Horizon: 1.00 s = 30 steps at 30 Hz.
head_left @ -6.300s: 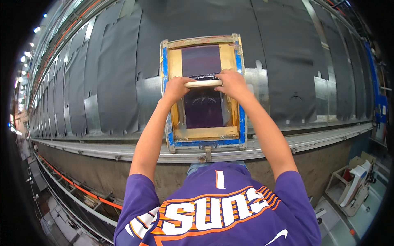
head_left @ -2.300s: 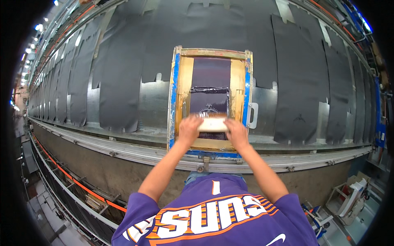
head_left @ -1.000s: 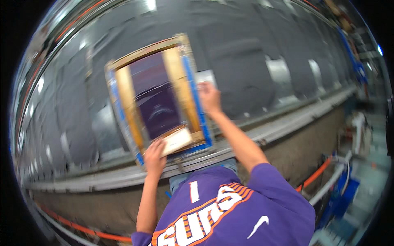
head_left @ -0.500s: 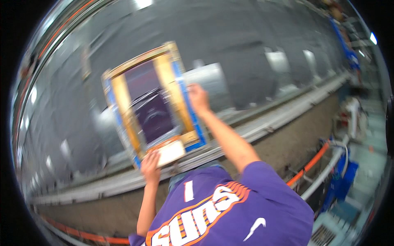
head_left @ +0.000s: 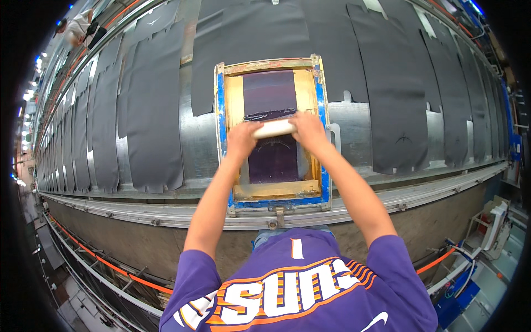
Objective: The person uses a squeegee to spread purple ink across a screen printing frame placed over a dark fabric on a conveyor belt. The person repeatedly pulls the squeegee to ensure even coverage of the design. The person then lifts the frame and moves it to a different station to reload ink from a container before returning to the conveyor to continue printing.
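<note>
A screen-printing frame (head_left: pixel 323 182) with blue taped edges, tan borders and a dark purple middle (head_left: pixel 272 166) lies across the long bench. Both hands grip a cream squeegee handle (head_left: pixel 274 129) across the middle of the screen: my left hand (head_left: pixel 241 138) is closed round its left end, my right hand (head_left: pixel 308 130) round its right end. A glossy ridge of dark ink (head_left: pixel 268 115) shows just beyond the squeegee. Faint pale curved marks show on the screen below it.
Dark grey sheets (head_left: pixel 155 110) line the metal bench (head_left: pixel 348 133) on both sides. A metal rail (head_left: pixel 365 210) runs along the near edge. Another person (head_left: pixel 80 30) is at the upper left. Orange piping (head_left: pixel 127 276) and a blue object (head_left: pixel 459 296) sit below the bench.
Half a second ago the squeegee was at the near end and my right hand at the frame's right side; now both hands hold it mid-screen. My view has levelled out.
</note>
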Motion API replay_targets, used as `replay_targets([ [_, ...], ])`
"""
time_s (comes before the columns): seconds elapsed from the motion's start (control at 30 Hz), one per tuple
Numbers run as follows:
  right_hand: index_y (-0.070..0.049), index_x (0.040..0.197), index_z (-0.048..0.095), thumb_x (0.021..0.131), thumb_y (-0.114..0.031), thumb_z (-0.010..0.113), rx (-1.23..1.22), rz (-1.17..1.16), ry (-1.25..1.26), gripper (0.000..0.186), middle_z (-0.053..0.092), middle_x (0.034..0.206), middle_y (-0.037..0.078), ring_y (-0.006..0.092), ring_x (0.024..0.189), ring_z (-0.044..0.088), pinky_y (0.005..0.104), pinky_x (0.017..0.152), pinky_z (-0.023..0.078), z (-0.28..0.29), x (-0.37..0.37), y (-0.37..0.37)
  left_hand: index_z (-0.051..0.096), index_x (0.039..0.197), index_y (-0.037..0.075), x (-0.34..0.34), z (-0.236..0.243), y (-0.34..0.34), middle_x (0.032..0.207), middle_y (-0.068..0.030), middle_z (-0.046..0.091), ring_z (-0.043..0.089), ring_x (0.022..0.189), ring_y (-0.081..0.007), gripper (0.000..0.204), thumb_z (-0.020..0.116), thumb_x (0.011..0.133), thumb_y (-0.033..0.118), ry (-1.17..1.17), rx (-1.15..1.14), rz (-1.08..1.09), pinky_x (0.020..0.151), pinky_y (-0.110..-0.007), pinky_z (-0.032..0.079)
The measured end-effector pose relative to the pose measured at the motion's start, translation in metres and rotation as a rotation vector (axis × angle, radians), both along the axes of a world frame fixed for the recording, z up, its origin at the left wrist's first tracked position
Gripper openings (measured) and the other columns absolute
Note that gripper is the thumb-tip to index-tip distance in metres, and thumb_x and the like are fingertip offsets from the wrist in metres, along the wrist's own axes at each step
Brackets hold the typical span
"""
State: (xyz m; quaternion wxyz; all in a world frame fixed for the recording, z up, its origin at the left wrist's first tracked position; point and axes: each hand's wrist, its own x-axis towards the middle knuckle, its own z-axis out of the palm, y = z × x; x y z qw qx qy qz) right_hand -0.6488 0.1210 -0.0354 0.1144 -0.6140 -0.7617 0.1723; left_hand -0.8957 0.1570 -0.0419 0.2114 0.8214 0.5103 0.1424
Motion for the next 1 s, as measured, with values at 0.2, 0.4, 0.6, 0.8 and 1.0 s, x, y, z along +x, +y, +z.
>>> replay_targets([
  [0.2, -0.008, 0.108, 0.07, 0.072, -0.005, 0.076, -0.019, -0.108, 0.243, 0.037, 0.064, 0.109, 0.009, 0.0308, 0.104, 0.062, 0.0417, 0.09, 0.052, -0.007, -0.025, -0.143, 0.074, 0.114, 0.017, -0.02, -0.013, -0.119, 0.12, -0.003, 0.072, 0.066, 0.113, -0.0245, 0.051, 0.066, 0.071, -0.009, 0.048, 0.103, -0.12, 0.096, -0.041, 0.051],
  [0.4, -0.009, 0.11, 0.071, 0.073, -0.006, 0.077, 0.117, -0.122, 0.154, 0.038, 0.068, 0.109, 0.008, 0.0288, 0.107, 0.061, 0.0417, 0.092, 0.05, 0.019, 0.006, -0.054, 0.075, 0.104, 0.011, -0.005, 0.011, -0.024, 0.107, -0.0082, 0.072, 0.067, 0.104, -0.0297, 0.038, 0.068, 0.071, -0.007, -0.154, 0.025, -0.035, 0.093, -0.039, 0.054],
  [0.6, -0.006, 0.108, 0.07, 0.075, -0.004, 0.074, 0.148, -0.137, 0.249, 0.034, 0.069, 0.112, 0.012, 0.0329, 0.106, 0.063, 0.042, 0.094, 0.051, -0.021, 0.014, -0.04, 0.073, 0.096, 0.009, 0.008, -0.009, -0.01, 0.098, -0.0092, 0.071, 0.067, 0.097, -0.0316, 0.035, 0.069, 0.067, -0.009, -0.105, 0.051, 0.007, 0.086, -0.042, 0.054],
  [0.8, -0.005, 0.114, 0.067, 0.072, -0.008, 0.08, 0.044, -0.109, 0.289, 0.044, 0.067, 0.117, 0.014, 0.0334, 0.11, 0.062, 0.0422, 0.095, 0.05, -0.007, -0.003, -0.154, 0.077, 0.1, 0.012, -0.019, -0.008, -0.129, 0.103, -0.0064, 0.075, 0.069, 0.102, -0.0256, 0.04, 0.069, 0.069, -0.01, -0.072, -0.017, -0.045, 0.089, -0.036, 0.056],
  [1.0, -0.006, 0.123, 0.066, 0.081, -0.028, 0.082, 0.142, -0.651, 0.582, 0.051, 0.064, 0.103, 0.01, 0.03, 0.096, 0.06, 0.0406, 0.086, 0.049, -0.024, 0.072, -0.094, 0.075, 0.107, 0.011, -0.022, 0.001, -0.03, 0.105, -0.0108, 0.075, 0.072, 0.096, -0.029, 0.041, 0.076, 0.069, -0.004, -0.205, -0.145, 0.068, 0.086, -0.036, 0.056],
])
